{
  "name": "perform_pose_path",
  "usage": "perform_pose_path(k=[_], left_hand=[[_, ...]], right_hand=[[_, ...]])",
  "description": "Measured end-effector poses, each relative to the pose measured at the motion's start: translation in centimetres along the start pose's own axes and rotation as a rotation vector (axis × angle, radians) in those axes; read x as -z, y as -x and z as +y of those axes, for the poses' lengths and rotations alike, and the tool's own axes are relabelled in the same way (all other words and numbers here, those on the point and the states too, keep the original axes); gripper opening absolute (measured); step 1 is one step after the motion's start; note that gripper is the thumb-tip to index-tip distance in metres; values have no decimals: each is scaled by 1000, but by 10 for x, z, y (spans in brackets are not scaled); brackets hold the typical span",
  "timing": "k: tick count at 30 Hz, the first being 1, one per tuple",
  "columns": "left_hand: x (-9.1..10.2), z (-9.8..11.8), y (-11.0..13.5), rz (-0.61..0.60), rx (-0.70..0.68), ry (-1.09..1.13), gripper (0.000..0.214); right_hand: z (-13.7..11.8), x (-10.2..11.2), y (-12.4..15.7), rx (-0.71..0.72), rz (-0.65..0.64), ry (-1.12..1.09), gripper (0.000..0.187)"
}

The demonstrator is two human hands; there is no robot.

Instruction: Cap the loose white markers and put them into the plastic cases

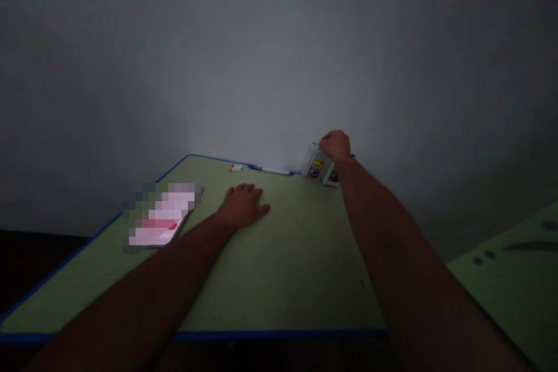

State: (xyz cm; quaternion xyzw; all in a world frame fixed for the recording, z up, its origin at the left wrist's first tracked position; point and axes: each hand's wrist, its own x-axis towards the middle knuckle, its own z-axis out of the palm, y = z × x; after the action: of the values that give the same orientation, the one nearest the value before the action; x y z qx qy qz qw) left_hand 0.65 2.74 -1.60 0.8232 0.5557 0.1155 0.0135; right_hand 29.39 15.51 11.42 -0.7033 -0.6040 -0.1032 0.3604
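My left hand (pixel 242 204) lies flat on the green tabletop, fingers spread, holding nothing. My right hand (pixel 336 144) is closed at the top of a clear plastic case (pixel 314 164) with coloured labels, which stands at the table's back edge near the wall. What those fingers grip is hidden from me, and my wrist covers part of the case. A white marker (pixel 275 171) lies along the back edge, left of the case. Farther left is a small white piece with an orange end (pixel 236 168), perhaps a marker cap.
A lit phone-like screen (pixel 165 218), blurred into blocks, lies on the left of the green table (pixel 283 279). The table has a blue rim and meets a grey wall (pixel 261 70). Another green surface (pixel 514 279) with dark marks is at the right.
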Motion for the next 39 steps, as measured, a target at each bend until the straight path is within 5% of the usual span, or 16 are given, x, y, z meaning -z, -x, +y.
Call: perform_pose_path(k=[9,17,31,39], left_hand=[[0,-1,-1,4,0,-11,64],[2,-4,-3,35,27,-17,58],[1,-10,-5,81,176,-33,60],[-1,-10,-5,91,184,-30,60]], right_hand=[[-14,-15,69,-16,63,-156,22],[-16,-57,141,22,-233,-100,24],[-34,-98,127,338,-302,173,36],[-39,-103,121,394,-390,257,39]])
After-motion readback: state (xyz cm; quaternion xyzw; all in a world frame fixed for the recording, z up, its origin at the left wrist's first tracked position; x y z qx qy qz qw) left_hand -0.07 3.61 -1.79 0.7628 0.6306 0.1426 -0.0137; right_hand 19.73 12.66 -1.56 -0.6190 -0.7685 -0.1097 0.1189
